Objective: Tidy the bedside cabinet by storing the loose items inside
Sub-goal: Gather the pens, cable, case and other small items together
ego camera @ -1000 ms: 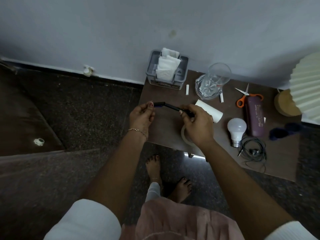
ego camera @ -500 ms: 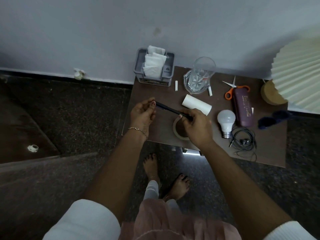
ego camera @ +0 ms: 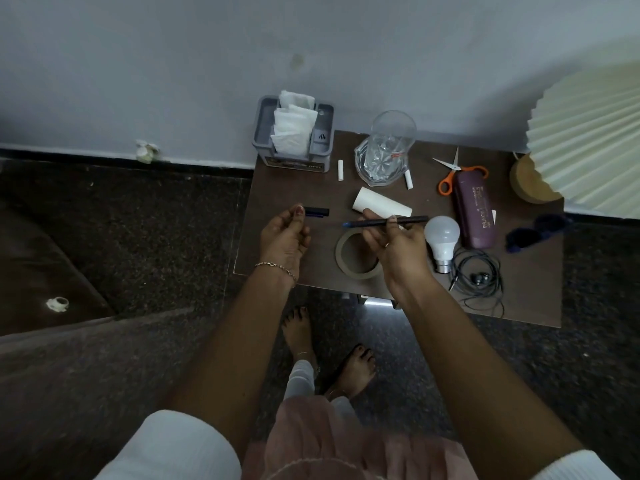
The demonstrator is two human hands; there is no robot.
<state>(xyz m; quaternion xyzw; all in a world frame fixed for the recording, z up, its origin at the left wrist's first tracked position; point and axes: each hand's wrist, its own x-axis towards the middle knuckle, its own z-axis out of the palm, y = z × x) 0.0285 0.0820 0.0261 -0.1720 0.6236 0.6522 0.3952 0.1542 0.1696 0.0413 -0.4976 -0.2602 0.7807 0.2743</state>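
While the right hand (ego camera: 394, 244) pinches the uncapped pen (ego camera: 388, 222) mid-barrel, thumb and fingers closed on it, the left hand (ego camera: 284, 237) pinches the pen cap (ego camera: 317, 212) at its fingertips. Both are held over the surface (ego camera: 277, 188). Pen's long axis runs 9-to-3 o'clock, blue tip at the 9 end, aimed toward the cap. Cap sits at about 10 o'clock from the tip, apart, roughly parallel. Likely next is recapping, so the cap mouth must line up with the tip; cannot tell which cap end is open. Tape ring (ego camera: 356, 251) lies under the right hand. Cardboard tube (ego camera: 381, 204) is just beyond at 12. Glass (ego camera: 388, 150) and tissue box (ego camera: 294, 133) are farthest, by the wall.
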